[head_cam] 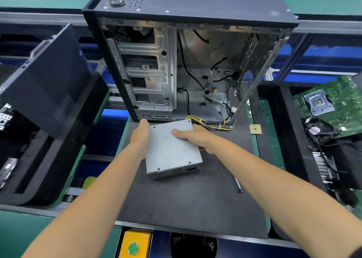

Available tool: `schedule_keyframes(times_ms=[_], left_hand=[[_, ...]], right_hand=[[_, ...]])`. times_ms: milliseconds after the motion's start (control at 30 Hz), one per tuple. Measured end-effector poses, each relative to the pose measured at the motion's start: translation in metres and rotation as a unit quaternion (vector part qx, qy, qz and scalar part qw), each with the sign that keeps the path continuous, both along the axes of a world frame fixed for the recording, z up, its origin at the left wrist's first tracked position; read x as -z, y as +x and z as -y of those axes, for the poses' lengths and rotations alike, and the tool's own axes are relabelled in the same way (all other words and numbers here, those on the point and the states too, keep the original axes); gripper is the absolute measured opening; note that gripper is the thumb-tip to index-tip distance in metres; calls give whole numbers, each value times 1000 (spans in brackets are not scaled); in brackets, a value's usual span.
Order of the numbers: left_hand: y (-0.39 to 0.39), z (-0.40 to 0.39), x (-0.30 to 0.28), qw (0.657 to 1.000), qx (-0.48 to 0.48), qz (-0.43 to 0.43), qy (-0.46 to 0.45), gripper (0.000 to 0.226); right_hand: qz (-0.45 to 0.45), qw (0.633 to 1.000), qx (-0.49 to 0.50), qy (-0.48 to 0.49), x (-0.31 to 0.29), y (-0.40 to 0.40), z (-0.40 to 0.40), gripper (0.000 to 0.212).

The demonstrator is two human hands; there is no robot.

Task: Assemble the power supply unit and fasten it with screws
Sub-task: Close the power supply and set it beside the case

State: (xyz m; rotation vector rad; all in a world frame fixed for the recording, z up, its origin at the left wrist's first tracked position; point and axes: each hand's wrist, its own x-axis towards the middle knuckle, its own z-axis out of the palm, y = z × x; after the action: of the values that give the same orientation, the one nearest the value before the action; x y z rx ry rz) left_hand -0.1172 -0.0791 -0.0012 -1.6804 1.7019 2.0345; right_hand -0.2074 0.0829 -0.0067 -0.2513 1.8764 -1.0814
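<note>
Both hands — left hand (140, 135), right hand (197, 138) — grip the grey metal power supply box (172, 150) (wires trailing) before the open black computer case (188, 62); best kept level going in

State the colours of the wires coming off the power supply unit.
Mostly yellow, with some purple and black, on the wires behind the power supply unit; head view.

Grey box-shaped power supply unit (172, 150): bare matt sheet metal. Open black computer case (188, 62), frame centre: dull stamped steel inside, matt black shell. Dark grey work mat (192, 203): matt, slightly rough. Green motherboard (337, 103), right: glossy.
</note>
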Motion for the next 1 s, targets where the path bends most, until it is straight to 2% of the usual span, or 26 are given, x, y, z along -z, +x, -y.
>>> schedule_keyframes(times_ms=[133,200,367,500,633,767,833,1000], left_hand=[[1,0,-2,1000,-25,-17,3,24],[6,-2,-4,999,-21,-21,-14,18],[7,-6,-8,1000,-7,7,-30,48],[11,-7,-4,998,52,41,1,61],[20,-4,3,996,90,20,-7,65],[33,1,6,990,143,-10,14,80],[36,-1,6,987,157,-20,10,78],[36,-8,11,988,129,-29,-83,54]], right_hand=[[3,1000,4,22,0,-3,2,68],[4,999,-1,35,0,-4,3,75],[-4,1000,-4,28,-1,-2,2,53],[-28,1000,-2,1,1,5,-2,48],[-99,995,-1,27,5,10,-3,70],[-134,990,-16,51,6,12,-4,77],[-153,986,-12,64,8,14,-4,79],[-178,982,-1,68,7,18,-2,80]])
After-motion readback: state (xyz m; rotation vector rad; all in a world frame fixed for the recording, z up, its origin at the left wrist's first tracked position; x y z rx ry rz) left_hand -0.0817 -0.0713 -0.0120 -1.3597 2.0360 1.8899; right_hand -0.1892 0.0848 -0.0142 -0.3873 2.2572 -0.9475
